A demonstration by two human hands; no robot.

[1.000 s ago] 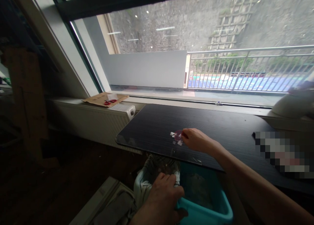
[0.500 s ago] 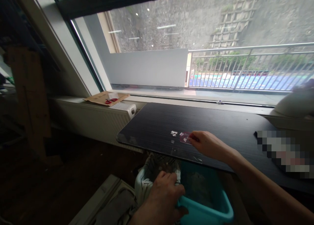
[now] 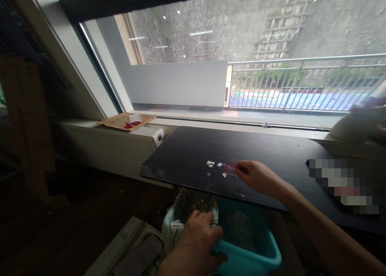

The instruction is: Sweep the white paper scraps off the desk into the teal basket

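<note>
My right hand (image 3: 251,173) is closed on a thin, pink, see-through flat piece (image 3: 231,168) and holds it low over the black table (image 3: 265,147); its exact kind does not show. Several white paper scraps (image 3: 210,163) lie just left of the pink piece, with small clear bits near the table's front edge. Below that edge, my left hand (image 3: 200,236) is closed round the meeting rims of a turquoise bin (image 3: 273,256) and a pale bin with a striped liner (image 3: 169,223). Some see-through waste shows inside the turquoise bin.
On the left, a white radiator (image 3: 120,147) stands under the sill. Red-handled scissors (image 3: 132,124) lie there on brown paper (image 3: 111,123). A blurred-out object (image 3: 340,185) is on the table's right end. The window runs behind the table, and a cardboard piece (image 3: 25,119) stands far left.
The pink piece has shifted slightly right relative to the scraps, leaving white scraps beside it in plain sight. My left hand keeps its grip on the bins. The whole view has shifted slightly.
</note>
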